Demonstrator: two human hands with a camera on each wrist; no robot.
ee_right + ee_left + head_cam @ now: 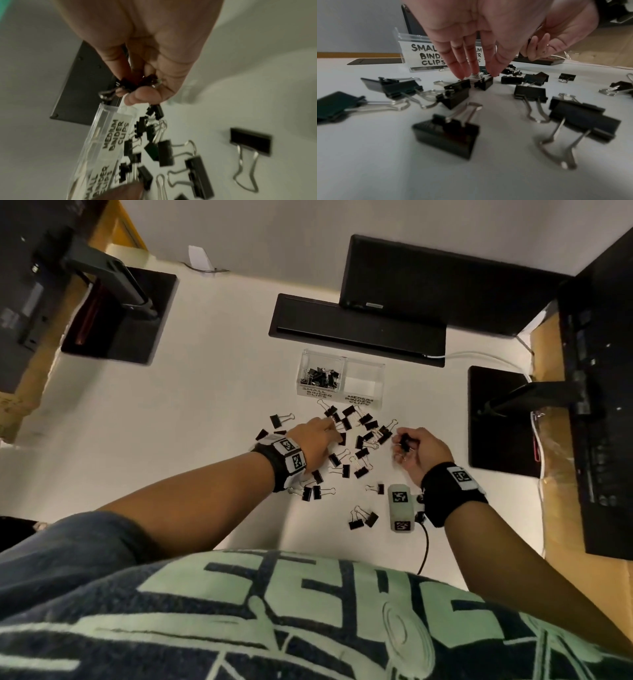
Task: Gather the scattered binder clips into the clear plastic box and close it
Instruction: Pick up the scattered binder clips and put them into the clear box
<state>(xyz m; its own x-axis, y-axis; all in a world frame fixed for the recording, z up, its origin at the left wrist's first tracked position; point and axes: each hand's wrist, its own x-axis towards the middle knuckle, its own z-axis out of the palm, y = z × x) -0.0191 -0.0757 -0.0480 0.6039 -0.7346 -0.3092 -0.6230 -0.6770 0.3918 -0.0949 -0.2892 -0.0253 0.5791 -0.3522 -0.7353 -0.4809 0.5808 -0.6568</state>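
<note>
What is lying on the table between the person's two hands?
Scattered black binder clips lie on the white table between the left hand and right hand, which holds small clips; the head view shows this.

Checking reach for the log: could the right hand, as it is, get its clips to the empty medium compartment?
Probably yes. The right hand pinches small clips close to the clear box, whose medium compartment is open-topped with nothing between.

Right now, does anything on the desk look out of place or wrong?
Yes. Binder clips lie scattered over the table, while the clear box's compartment marked medium holds none.
</note>
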